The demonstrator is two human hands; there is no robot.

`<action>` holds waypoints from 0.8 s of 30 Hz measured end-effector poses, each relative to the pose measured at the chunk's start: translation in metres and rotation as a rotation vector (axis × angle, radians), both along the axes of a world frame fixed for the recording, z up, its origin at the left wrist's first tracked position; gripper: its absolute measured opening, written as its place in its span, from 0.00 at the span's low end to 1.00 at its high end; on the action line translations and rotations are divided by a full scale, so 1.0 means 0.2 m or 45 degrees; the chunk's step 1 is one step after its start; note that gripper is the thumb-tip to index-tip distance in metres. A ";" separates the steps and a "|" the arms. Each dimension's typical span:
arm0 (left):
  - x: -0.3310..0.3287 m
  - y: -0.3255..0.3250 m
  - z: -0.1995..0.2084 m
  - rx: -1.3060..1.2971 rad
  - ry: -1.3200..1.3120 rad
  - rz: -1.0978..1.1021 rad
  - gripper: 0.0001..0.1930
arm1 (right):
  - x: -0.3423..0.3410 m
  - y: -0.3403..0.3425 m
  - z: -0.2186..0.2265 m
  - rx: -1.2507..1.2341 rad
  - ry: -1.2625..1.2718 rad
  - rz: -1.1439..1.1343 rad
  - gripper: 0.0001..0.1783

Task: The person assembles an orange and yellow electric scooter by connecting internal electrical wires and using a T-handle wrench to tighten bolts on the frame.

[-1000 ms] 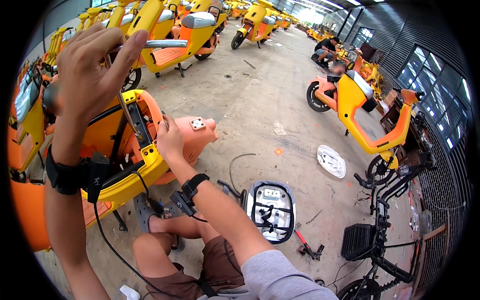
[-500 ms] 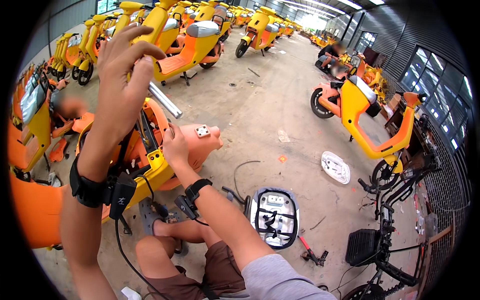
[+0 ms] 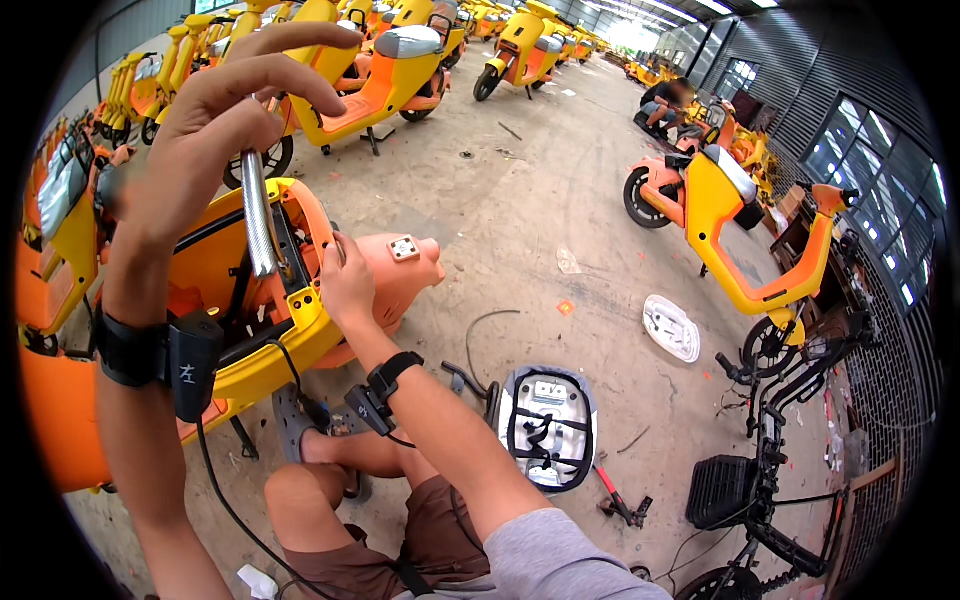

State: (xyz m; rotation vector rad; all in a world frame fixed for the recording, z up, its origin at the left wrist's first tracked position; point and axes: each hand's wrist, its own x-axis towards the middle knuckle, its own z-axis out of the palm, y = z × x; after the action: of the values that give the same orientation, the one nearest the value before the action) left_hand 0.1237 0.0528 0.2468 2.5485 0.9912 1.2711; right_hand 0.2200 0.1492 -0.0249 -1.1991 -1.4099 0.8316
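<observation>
Gripping a silver bar (image 3: 258, 215) by the scooter body (image 3: 255, 345) rim, hands apart

Left hand (image 3: 215, 130): we have swung it right across the scooter body (image 3: 250, 330), from the far left edge a second ago to above the open frame, fingers now spread over the metal bar (image 3: 258, 215)
Metal bar: now upright under our palm, earlier lying slanted
View: we have tipped closer over the frame, so everything shows larger
</observation>
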 end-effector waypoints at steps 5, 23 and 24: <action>-0.01 0.01 0.02 -0.020 -0.061 -0.048 0.26 | -0.01 -0.01 0.02 -0.001 -0.004 0.015 0.24; -0.08 0.08 -0.09 -0.221 -0.661 -0.194 0.44 | -0.01 -0.01 0.02 -0.028 0.010 -0.006 0.24; -0.09 0.08 -0.08 -0.264 -0.652 -0.266 0.44 | 0.00 -0.01 0.01 -0.033 0.012 -0.007 0.24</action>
State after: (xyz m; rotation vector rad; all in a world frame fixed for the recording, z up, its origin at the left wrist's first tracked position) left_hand 0.1066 0.0692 0.2307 1.9595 0.6838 1.5480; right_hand 0.2196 0.1472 -0.0219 -1.2168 -1.3912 0.8526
